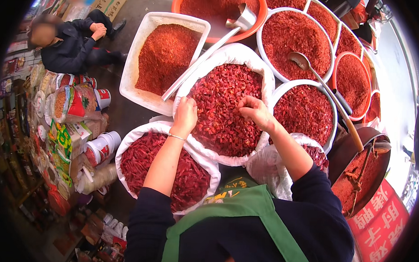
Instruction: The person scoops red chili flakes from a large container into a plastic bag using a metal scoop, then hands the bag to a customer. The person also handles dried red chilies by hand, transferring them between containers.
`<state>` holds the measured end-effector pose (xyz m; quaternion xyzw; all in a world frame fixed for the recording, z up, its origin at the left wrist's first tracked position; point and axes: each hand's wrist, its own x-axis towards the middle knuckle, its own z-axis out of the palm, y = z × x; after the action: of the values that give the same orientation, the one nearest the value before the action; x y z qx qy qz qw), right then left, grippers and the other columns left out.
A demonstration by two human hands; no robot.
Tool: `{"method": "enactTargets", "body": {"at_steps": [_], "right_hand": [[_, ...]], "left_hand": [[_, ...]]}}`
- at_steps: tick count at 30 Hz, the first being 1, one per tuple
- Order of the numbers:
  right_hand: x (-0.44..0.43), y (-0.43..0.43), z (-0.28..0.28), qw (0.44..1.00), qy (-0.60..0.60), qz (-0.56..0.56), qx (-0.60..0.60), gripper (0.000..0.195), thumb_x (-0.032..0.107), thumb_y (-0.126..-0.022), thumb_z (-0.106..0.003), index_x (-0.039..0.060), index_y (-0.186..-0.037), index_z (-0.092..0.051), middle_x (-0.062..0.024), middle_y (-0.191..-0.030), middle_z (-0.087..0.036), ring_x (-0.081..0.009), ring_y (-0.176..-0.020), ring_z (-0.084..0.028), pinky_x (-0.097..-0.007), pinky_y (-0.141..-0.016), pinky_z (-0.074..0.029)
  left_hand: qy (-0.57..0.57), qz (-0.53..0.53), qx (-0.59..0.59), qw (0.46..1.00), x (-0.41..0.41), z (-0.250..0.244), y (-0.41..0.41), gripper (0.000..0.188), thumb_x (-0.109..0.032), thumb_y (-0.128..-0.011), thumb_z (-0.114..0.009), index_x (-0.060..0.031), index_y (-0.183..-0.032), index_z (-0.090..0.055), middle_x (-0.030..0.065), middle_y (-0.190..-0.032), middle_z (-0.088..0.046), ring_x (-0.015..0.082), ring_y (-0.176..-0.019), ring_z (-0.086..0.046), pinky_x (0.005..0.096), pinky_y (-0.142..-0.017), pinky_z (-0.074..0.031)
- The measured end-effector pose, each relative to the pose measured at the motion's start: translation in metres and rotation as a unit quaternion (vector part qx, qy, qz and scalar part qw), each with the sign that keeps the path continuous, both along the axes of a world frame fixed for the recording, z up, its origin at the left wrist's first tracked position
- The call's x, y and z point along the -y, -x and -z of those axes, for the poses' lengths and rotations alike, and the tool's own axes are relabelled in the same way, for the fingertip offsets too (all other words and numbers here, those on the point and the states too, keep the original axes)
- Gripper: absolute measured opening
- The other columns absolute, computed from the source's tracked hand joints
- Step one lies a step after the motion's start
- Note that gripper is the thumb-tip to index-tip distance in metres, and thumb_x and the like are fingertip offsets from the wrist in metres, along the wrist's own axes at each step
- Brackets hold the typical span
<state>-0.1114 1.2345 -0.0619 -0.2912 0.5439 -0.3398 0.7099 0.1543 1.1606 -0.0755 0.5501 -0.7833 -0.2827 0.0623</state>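
A white woven sack with a rolled rim point(229, 52) stands in front of me, full of cut dried red chili pieces point(227, 121). My left hand point(186, 113), a bracelet at its wrist, is closed on the sack's left rim. Over the chili pieces at the right is my right hand point(252, 111), its fingers curled and thumb near the fingertips; whether a piece is between them cannot be told. Below my left forearm, a second white sack holds whole dried red chilies point(139, 163). A long-handled metal ladle point(246, 19) reaches down beside the middle sack's upper left rim.
A white tub of chili powder point(130, 72) is at the left, an orange basin point(176, 1) above. At the right are tubs of chili flakes point(296, 37), a wooden-handled ladle point(353, 134) and a dark container point(340, 146). A person point(67, 46) sits at the upper left near packaged goods.
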Motion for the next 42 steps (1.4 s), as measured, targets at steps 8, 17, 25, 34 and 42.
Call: {"method": "enactTargets", "body": {"at_steps": [8, 17, 25, 34, 42], "right_hand": [[0.057, -0.067, 0.011, 0.922, 0.254, -0.133, -0.259, 0.014, 0.013, -0.081, -0.064, 0.0072, -0.093, -0.065, -0.0114, -0.087, -0.067, -0.0253, -0.083, -0.066, -0.0341, -0.076, -0.052], [0.101, -0.121, 0.054, 0.778, 0.407, -0.247, -0.409, 0.015, 0.013, -0.078, -0.053, 0.0157, -0.087, -0.065, -0.0109, -0.073, -0.064, -0.0268, -0.072, -0.065, -0.0404, -0.062, -0.051], [0.102, -0.126, 0.068, 0.714, 0.458, -0.249, -0.468, 0.024, 0.012, -0.074, -0.056, 0.0116, -0.098, -0.059, -0.0092, -0.074, -0.063, -0.0251, -0.065, -0.064, -0.0386, -0.055, -0.051], [0.095, -0.121, 0.053, 0.805, 0.415, -0.181, -0.383, 0.012, 0.018, -0.079, -0.061, 0.0132, -0.089, -0.062, -0.0127, -0.068, -0.063, -0.0289, -0.060, -0.062, -0.0407, -0.053, -0.049], [0.194, -0.045, -0.026, 0.969, 0.186, 0.155, 0.048, 0.018, 0.021, -0.090, -0.059, 0.0031, -0.087, -0.058, 0.0007, -0.073, -0.055, -0.0086, -0.065, -0.050, -0.0238, -0.057, -0.041]], "left_hand": [[-0.003, -0.063, -0.038, 0.997, -0.005, -0.012, -0.004, 0.007, -0.004, -0.081, -0.061, -0.0017, -0.087, -0.059, 0.0175, -0.086, -0.060, 0.0360, -0.083, -0.060, 0.0415, -0.073, -0.048], [-0.066, -0.219, -0.129, 0.965, -0.027, -0.026, -0.017, 0.008, -0.003, -0.078, -0.066, -0.0017, -0.086, -0.064, 0.0102, -0.080, -0.062, 0.0191, -0.067, -0.061, 0.0309, -0.064, -0.049], [-0.074, -0.229, -0.184, 0.953, -0.043, -0.005, -0.031, 0.008, -0.002, -0.080, -0.065, -0.0001, -0.087, -0.063, 0.0069, -0.077, -0.064, 0.0127, -0.066, -0.060, 0.0276, -0.062, -0.049], [-0.186, -0.313, -0.308, 0.879, -0.047, -0.028, -0.027, 0.007, 0.000, -0.083, -0.062, 0.0003, -0.090, -0.061, 0.0023, -0.076, -0.062, 0.0078, -0.060, -0.058, 0.0204, -0.052, -0.044], [-0.186, -0.364, -0.387, 0.827, -0.034, -0.049, -0.030, 0.009, -0.001, -0.086, -0.061, 0.0025, -0.094, -0.061, 0.0049, -0.081, -0.063, 0.0115, -0.068, -0.061, 0.0228, -0.062, -0.049]]}}
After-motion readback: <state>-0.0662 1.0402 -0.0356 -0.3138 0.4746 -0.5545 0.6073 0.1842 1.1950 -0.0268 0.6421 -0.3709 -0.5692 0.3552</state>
